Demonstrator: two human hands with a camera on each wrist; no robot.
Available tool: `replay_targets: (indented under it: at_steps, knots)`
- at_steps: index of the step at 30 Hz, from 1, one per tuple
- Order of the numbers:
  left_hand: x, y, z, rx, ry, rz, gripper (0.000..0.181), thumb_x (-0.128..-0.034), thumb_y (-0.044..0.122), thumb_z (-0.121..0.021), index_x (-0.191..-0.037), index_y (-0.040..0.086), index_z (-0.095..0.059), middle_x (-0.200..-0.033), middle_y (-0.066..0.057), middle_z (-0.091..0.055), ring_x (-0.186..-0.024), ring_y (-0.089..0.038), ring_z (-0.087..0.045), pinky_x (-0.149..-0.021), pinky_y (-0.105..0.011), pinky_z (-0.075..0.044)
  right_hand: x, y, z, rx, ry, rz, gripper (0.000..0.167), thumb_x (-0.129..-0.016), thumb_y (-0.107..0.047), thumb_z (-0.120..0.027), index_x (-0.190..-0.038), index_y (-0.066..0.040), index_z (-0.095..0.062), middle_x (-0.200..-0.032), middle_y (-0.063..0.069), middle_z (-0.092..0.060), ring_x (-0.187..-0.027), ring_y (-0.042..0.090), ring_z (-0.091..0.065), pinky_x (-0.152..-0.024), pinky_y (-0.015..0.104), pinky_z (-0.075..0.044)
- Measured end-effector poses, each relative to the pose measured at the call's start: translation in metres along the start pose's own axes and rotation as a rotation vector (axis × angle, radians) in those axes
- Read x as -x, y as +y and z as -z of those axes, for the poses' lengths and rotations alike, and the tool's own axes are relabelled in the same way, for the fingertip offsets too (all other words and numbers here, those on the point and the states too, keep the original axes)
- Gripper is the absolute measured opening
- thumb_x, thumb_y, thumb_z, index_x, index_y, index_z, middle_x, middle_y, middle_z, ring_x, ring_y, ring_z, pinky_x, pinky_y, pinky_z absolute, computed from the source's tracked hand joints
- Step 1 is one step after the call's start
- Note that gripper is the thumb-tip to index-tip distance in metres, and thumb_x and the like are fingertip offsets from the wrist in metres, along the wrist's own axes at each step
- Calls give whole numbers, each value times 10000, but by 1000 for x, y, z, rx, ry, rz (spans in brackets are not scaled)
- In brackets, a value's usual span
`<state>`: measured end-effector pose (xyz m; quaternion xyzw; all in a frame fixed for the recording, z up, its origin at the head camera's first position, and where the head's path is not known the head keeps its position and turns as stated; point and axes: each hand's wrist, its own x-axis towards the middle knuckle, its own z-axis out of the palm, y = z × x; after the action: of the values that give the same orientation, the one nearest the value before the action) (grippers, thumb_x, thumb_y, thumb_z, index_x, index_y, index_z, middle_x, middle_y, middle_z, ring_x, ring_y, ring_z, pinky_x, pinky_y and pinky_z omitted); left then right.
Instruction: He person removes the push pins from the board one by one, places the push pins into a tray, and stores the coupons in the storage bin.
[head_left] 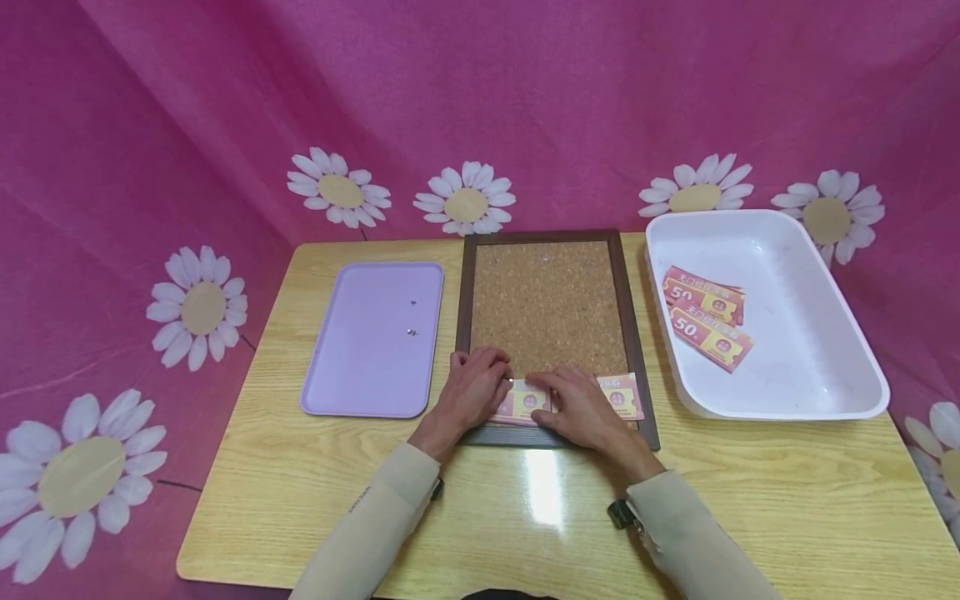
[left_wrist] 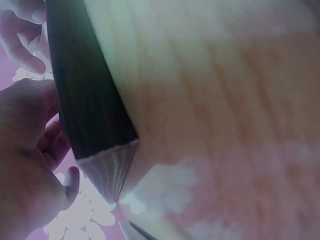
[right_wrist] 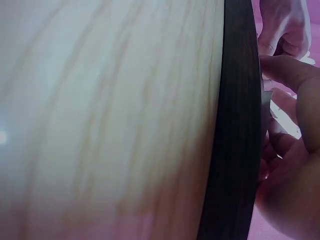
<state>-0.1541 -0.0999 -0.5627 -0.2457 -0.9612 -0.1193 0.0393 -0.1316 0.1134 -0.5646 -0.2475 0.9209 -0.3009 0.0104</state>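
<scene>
Head view, lower centre: paper coupons (head_left: pixel 620 402) are lying on the corkboard (head_left: pixel 546 310). My left hand (head_left: pixel 477 383) and right hand (head_left: pixel 581 406) are resting over them; whether the fingers (head_left: pixel 545 380) are pinching, I cannot tell. Likely light and creasable, the coupons are needing gentle edge holds.

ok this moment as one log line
left hand: at coupons; right hand: on coupons; board: beneath coupons; tray: small bits; bin: more coupons
</scene>
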Motion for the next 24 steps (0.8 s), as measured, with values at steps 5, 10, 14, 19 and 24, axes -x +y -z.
replay_targets:
  at_steps: [5,10,14,19,24]
  knots:
    - [0,-1,3,53,-32,22,147,-901,247,-601,-979,194,-713,-1223,35,-611,-1191,-156,-541,-914,-436,-359,1,0,0,-10,-1,-10,523,-761,-318,-783,-1244,-181,-637,-1152,47,-674,-1089,251,-600,-902,468,-424]
    - [-2,-3,3,86,-51,37,144,-884,256,-615,-963,194,-719,-1222,15,-615,-1181,-180,-552,-905,-430,-389,1,0,0,-20,-7,-16,532,-765,-317,-781,-1256,-178,-627,-1187,51,-667,-1136,266,-590,-925,482,-423]
    - [-4,-4,3,58,-56,31,139,-872,273,-625,-941,209,-727,-1199,31,-618,-1155,-166,-564,-895,-399,-398,1,0,1,-29,-17,-30,538,-769,-318,-778,-1265,-180,-621,-1206,51,-659,-1154,269,-583,-937,490,-419]
    - [-7,-5,5,29,-52,-16,153,-864,278,-638,-953,201,-737,-1200,25,-627,-1134,-167,-586,-882,-373,-402,2,1,0,-29,-16,-31,542,-770,-322,-780,-1269,-184,-619,-1196,46,-663,-1142,257,-589,-945,481,-420]
    - [-9,-5,10,15,-82,-43,167,-865,287,-644,-968,201,-744,-1222,12,-635,-1147,-179,-593,-875,-378,-412,2,2,0,-26,-18,-31,546,-770,-327,-780,-1271,-185,-619,-1191,44,-665,-1133,252,-594,-939,476,-422]
